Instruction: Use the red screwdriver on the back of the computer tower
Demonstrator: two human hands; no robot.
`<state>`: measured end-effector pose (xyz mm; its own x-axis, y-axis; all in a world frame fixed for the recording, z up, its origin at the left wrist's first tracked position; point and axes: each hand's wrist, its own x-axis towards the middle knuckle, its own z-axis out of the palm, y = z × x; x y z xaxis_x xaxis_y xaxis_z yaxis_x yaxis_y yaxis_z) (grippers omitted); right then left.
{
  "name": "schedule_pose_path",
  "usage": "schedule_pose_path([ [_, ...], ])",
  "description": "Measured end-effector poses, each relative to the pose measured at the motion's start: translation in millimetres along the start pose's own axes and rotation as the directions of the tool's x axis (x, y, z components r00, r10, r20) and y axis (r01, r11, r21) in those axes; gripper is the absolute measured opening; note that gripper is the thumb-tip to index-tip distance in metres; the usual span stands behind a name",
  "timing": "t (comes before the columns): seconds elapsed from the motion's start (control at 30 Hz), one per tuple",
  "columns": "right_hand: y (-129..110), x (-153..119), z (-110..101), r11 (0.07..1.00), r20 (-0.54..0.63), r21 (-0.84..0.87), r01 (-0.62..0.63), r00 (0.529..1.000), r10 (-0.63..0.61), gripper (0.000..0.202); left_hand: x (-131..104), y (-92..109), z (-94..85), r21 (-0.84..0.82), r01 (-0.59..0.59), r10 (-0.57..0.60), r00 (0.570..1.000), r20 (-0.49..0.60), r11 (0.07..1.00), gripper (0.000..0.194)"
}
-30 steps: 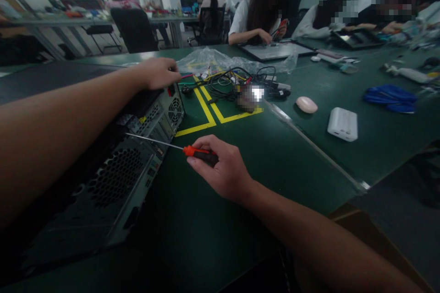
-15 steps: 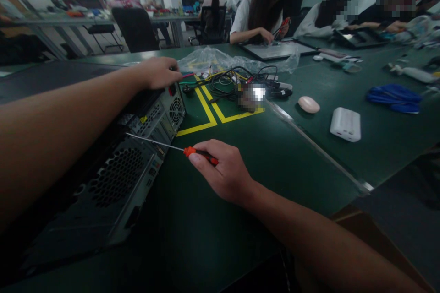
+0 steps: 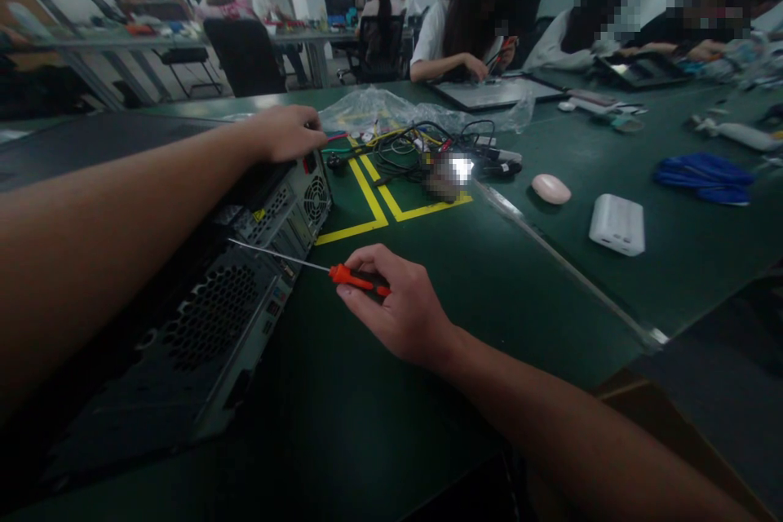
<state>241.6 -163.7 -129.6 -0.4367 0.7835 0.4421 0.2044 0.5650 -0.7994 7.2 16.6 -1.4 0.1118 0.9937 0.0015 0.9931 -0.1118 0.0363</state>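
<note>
A black and grey computer case [image 3: 211, 314] lies at the left with its rear panel, vent holes and ports facing right. My right hand [image 3: 397, 302] is closed round the orange and black handle of a screwdriver [image 3: 358, 279]. The long thin shaft points left, its tip at the rear panel near the case's upper edge. My left hand [image 3: 290, 133] rests on the far top corner of the case, its fingers curled over the edge. Beyond that corner, a bundle of black and coloured cables [image 3: 397, 153] lies on the green table [image 3: 519, 294].
Clear plastic wrap [image 3: 379, 108] lies behind the cables. To the right are a pink oval object [image 3: 551, 188], a white block [image 3: 617, 224] and a blue bundle [image 3: 703, 178]. Across the table, people work on flat panels; a cardboard box [image 3: 642, 424] is at lower right.
My right hand's grip has shifted slightly, showing the screwdriver's handle turned with more orange visible. The whole view has moved a little. My left hand stays on the case corner.
</note>
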Motion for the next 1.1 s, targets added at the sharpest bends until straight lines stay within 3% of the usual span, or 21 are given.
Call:
schedule_pose_path([
  [1.1, 0, 2, -3, 0.998, -0.029, -0.032, 0.053, 0.998, -0.054, 0.015, 13, -15, 6.5, -0.088, -0.027, 0.023, 0.999, -0.046, 0.996, 0.069],
])
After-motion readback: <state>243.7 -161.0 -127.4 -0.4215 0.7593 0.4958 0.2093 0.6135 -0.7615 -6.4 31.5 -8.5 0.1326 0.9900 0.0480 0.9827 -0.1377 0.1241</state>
